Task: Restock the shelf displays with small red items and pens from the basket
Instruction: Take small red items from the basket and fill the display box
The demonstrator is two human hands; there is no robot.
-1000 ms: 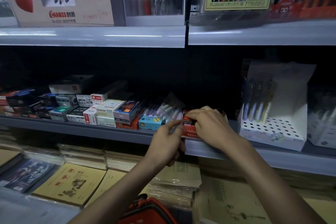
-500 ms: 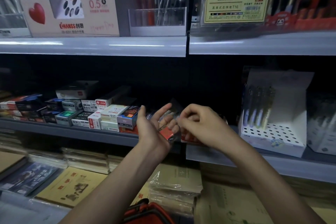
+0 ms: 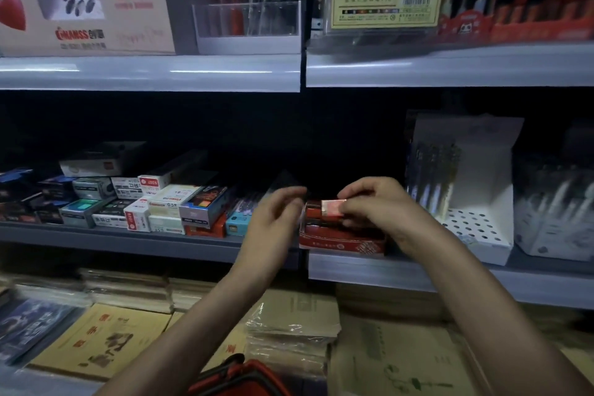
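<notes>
Right hand: the right hand [image 3: 376, 206] is pinching a small red item [image 3: 331, 205] between thumb and curled fingertips, its wrist reaching in over the shelf edge.
Small red item: it is lying level in that pinch, hanging just above the open top of the red display box [image 3: 340, 239]; I cannot tell whether it is touching the stock inside.
Left hand: the left hand [image 3: 273, 219] is hovering just to the left of the box with its fingers loosely spread and gently bent, holding nothing.
Red display box: it is sitting at the front of the middle shelf [image 3: 128, 244], with more red pieces showing inside it.
Neighbours on the shelf: a row of small stationery boxes [image 3: 167, 206] is crowding the stretch to the left, and a white perforated pen stand [image 3: 475, 228] is standing to the right with a few pens [image 3: 430, 177] upright in it.
Basket: the red basket [image 3: 244, 376] is showing at the bottom edge, between the two forearms; its contents are hidden.
Below the shelf: stacks of notebooks [image 3: 103, 341] are lying flat.
Upper shelf: a clear pen holder [image 3: 247, 22] is standing there, full of pens.
</notes>
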